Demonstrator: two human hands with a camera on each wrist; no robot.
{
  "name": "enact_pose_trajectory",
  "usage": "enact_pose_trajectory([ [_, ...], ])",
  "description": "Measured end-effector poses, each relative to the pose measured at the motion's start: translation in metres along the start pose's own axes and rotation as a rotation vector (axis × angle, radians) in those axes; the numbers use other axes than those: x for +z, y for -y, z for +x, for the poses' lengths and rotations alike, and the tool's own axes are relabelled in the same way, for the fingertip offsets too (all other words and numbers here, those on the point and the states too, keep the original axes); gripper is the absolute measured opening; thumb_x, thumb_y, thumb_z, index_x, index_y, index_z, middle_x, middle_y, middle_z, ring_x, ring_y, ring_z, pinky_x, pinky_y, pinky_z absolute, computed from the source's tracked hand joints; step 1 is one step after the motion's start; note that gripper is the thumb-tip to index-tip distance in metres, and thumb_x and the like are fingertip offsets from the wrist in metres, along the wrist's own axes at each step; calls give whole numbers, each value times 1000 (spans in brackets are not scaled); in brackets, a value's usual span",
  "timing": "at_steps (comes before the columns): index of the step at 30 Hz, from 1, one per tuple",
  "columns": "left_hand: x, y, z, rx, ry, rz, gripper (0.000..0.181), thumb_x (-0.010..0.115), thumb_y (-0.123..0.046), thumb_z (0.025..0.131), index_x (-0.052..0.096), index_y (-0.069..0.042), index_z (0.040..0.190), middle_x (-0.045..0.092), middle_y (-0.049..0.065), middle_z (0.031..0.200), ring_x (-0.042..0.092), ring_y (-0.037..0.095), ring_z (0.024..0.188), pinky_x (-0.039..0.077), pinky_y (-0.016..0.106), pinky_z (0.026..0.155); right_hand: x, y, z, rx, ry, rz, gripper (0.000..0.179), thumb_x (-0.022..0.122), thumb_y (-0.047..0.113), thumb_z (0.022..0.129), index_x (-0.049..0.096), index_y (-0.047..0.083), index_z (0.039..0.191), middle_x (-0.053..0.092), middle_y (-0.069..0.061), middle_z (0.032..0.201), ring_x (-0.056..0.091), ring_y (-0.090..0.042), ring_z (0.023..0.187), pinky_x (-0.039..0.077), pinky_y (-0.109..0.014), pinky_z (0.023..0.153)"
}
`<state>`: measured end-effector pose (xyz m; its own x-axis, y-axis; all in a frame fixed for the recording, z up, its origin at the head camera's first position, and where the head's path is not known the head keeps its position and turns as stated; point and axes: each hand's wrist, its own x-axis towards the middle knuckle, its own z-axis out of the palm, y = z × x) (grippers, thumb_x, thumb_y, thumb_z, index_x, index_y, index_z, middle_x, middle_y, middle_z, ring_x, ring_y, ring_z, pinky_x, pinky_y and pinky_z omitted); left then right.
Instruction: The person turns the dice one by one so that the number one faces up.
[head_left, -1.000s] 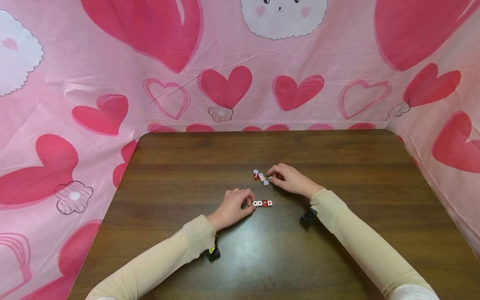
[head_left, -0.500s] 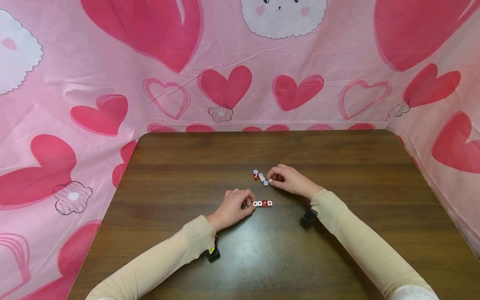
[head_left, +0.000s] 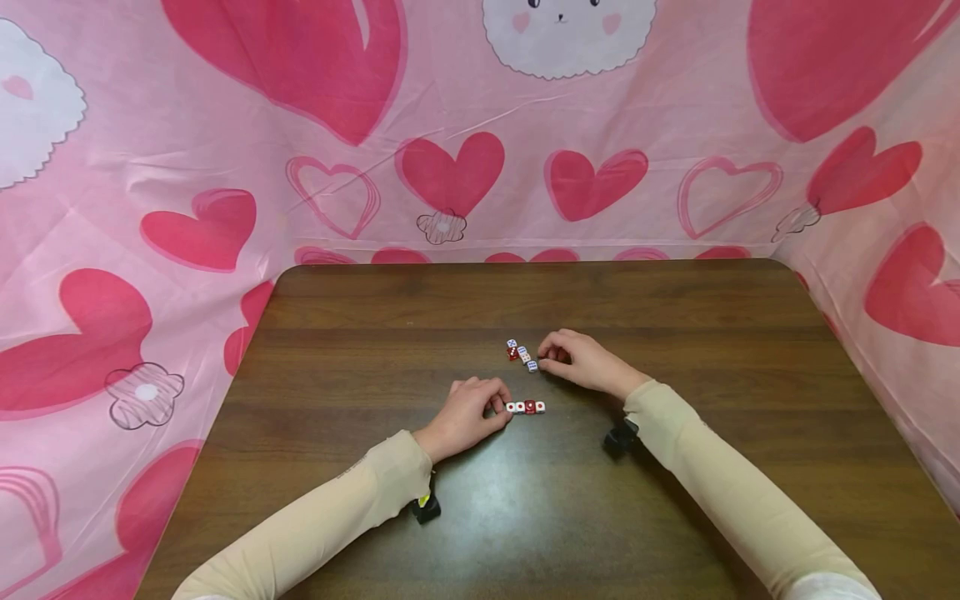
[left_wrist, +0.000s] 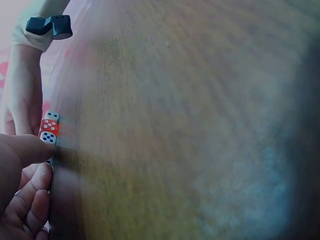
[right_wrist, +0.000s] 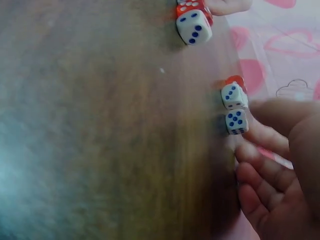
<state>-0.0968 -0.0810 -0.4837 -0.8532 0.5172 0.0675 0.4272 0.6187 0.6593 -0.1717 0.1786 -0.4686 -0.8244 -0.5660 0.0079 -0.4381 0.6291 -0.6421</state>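
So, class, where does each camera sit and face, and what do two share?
On the head: faces forward and down at the table; shows both arms, left grip, right grip.
On the left wrist: faces right along the dice row; left grip near, right grip beyond.
On the right wrist: faces left past other dice; right grip near, left grip partly.
Wrist views share the row's red die.

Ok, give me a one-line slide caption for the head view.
Left hand at one end of a row of four dice, right hand beside a dice cluster, over a brown table.
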Motion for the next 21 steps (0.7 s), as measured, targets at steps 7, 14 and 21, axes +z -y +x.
enact_pose_trajectory([
  [7, 1, 2, 1, 4, 1, 5, 13, 77, -19, 94, 66, -17, 100, 63, -11, 83, 50, 11, 80, 35, 41, 88, 1, 0, -1, 43, -27, -40, 13, 77, 23, 96, 68, 14, 96, 60, 0, 91, 55, -13, 82, 49, -33, 76],
  [14, 1, 2, 1, 1, 8, 6, 13, 77, -19, 95, 66, -18, 100, 63, -12, 83, 50, 11, 80, 34, 41, 88, 0, 0, 0, -16, 25, -25, 9, 75, 17, 96, 69, 12, 102, 60, -1, 92, 54, -16, 86, 48, -35, 79],
  [21, 1, 2, 1, 5, -1, 11, 13, 77, -19, 94, 65, -18, 100, 63, -12, 83, 51, 11, 80, 34, 39, 87, 2, -1, 0, -74, 23, -17, 13, 76, 13, 94, 66, 13, 102, 61, 0, 93, 55, -18, 90, 47, -37, 82],
])
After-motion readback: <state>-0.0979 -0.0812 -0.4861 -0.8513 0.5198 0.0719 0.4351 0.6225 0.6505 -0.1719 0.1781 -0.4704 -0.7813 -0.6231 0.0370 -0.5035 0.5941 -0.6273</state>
